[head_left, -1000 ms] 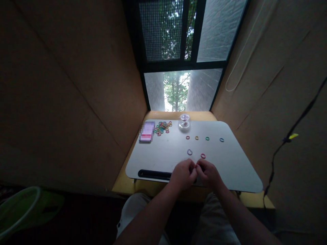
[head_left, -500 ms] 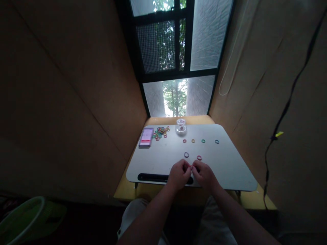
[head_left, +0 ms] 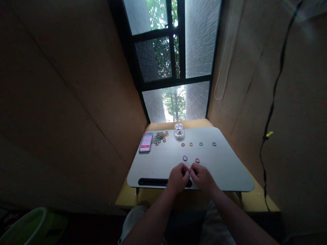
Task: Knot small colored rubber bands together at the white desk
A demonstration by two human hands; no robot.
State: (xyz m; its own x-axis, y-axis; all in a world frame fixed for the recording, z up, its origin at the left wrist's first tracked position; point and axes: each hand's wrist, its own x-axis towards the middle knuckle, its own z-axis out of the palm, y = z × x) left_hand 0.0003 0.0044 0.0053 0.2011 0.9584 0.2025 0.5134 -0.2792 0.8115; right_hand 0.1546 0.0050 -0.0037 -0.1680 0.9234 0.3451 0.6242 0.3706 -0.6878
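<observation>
My left hand point(head_left: 178, 177) and my right hand point(head_left: 201, 176) meet over the front of the white lap table point(head_left: 155, 165). Both are closed, thumbs and fingertips pinching a small reddish hair tie point(head_left: 189, 169) between them, mostly covered by the fingers. Just beyond the fingertips lie a purple hair tie point(head_left: 185, 158) and a red hair tie point(head_left: 197, 160). Farther back is a spaced row: red point(head_left: 183, 145), yellow point(head_left: 191, 144), green point(head_left: 201, 144) and blue hair ties point(head_left: 214, 144).
A pile of mixed hair ties point(head_left: 160, 136) sits at the back left, beside a phone point(head_left: 146, 142). A clear plastic jar point(head_left: 179, 132) stands at the back edge. The table has a black slot point(head_left: 153, 182) in front. A green basket point(head_left: 35, 226) is at lower left.
The camera view has tilted and shifted slightly, so the table sits a little lower. Both hands keep their pinch on the small reddish hair tie; the other items stay in place.
</observation>
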